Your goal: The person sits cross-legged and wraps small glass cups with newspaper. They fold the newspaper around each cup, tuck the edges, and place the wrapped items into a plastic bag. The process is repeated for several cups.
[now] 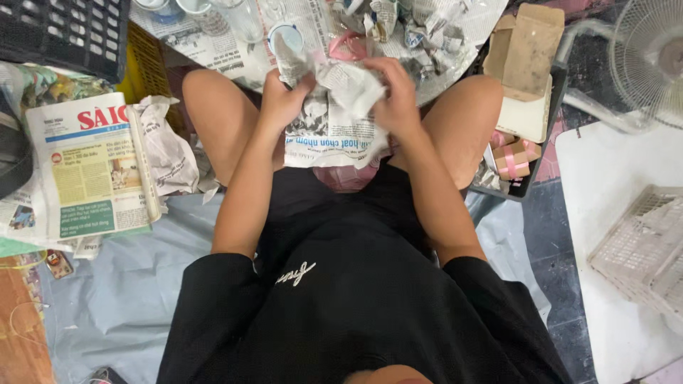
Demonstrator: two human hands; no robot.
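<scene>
Right between the person's bare knees, a crumpled newspaper sheet (pixel 334 121) sits bunched in both hands: the left hand (pixel 283 99) has its grip clenched on the sheet's left edge, the right hand (pixel 395 96) has its grip closed over the top right. Beyond them, more paper wads (pixel 420 32) and glass jars (pixel 242 18) crowd the surface (pixel 213 50), while a folded newspaper stack (pixel 89 167) lies well apart to the left.

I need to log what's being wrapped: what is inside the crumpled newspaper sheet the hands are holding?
Nothing of the contents shows. The left hand and right hand clutch the crumpled newspaper sheet, which fully covers whatever is inside. Only printed paper is visible; drinking glasses stand beyond it.
</scene>
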